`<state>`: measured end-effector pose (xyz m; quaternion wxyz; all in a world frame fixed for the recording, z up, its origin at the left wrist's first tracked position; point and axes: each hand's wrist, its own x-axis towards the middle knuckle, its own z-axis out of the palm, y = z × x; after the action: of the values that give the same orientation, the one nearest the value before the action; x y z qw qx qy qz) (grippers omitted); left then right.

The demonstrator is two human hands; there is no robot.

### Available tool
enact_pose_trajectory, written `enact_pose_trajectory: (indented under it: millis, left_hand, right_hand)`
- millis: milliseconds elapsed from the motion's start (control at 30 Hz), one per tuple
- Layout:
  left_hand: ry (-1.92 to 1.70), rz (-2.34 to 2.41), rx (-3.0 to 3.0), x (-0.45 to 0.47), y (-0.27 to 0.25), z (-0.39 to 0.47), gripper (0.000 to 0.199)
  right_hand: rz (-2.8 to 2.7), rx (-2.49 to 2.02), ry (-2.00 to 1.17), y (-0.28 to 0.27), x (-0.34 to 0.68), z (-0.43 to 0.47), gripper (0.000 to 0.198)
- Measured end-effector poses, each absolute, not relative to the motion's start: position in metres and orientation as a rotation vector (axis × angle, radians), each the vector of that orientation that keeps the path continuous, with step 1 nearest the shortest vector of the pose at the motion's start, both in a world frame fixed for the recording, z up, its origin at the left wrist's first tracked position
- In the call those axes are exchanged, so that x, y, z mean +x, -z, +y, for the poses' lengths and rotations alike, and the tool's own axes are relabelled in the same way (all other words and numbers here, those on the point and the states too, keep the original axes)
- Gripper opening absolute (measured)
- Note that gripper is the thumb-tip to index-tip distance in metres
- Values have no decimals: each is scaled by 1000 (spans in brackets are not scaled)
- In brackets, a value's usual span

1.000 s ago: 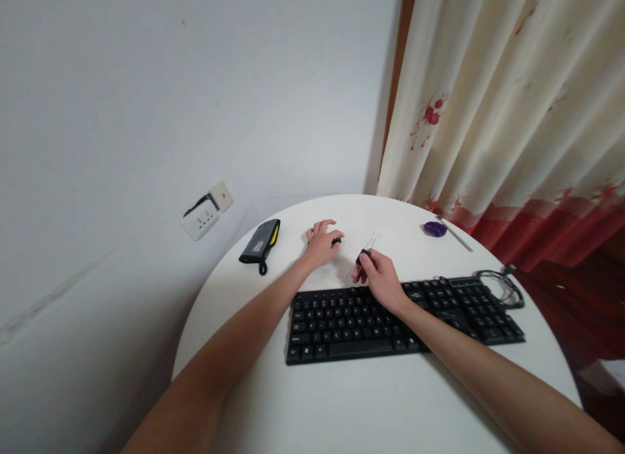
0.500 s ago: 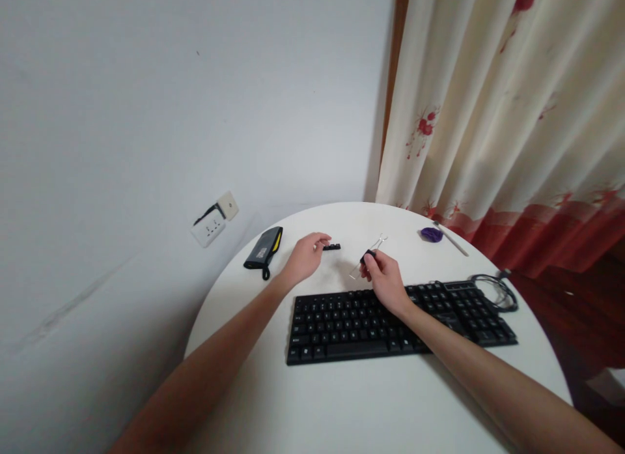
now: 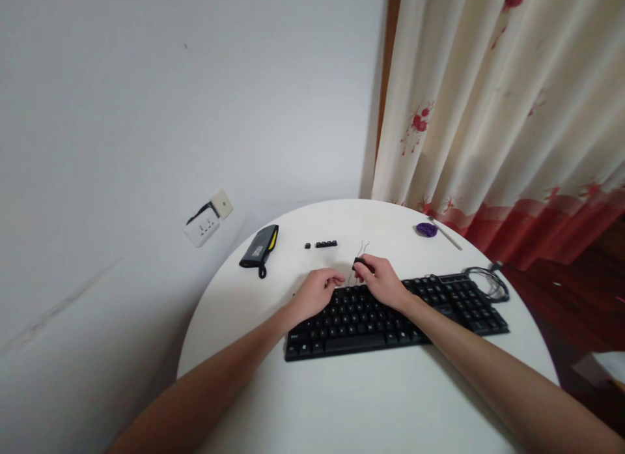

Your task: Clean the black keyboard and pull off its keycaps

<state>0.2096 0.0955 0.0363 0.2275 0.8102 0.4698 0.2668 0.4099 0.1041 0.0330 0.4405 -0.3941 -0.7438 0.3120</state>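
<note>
A black keyboard [image 3: 361, 342] lies on the round white table [image 3: 312, 402]. My right hand [image 3: 383, 281] is closed on the black middle of a wire keycap puller [image 3: 358, 264], its wire ends sticking out above and below. The lower wires reach down to the keyboard's back edge. Beside them, my left hand [image 3: 319, 291] hovers over the keyboard's upper left, fingers loosely bent and apart, with nothing visible in them. Behind the hands lie a short row of black keycaps [image 3: 326, 243] and, left of it, a single keycap [image 3: 307, 245].
A grey and black pouch [image 3: 258, 247] with a loop rests at the table's left. On the far right are a purple crumpled thing [image 3: 426, 229], a thin pale brush-like stick [image 3: 446, 236] and a coiled cable [image 3: 493, 284]. Wall and curtain [image 3: 439, 115] border the table behind.
My left hand has come back from the keycap row to the keyboard's upper left, and a single keycap now shows beside the row. The puller has moved slightly left and down, turning more upright.
</note>
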Motion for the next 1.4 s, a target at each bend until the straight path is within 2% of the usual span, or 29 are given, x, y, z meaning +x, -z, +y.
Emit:
enact_pose_trajectory:
  millis: [267,567,933,1400]
  left_hand:
    - [-712,1140,2347,213,-42,89,25]
    - [-685,1102,2407,214,-44,88,10]
    - [-664,1143,2320,213,-36,96,9]
    - [-628,1145,2289,214,-38,97,9]
  right_hand:
    - [-2025,-897,-709,-38,410,101,27]
    - [-2181,-889,-620,-35,409,101,31]
    - [-2301,-886,-418,-36,405,93,22]
    - [-1878,-989,-919,-26,401,110,34]
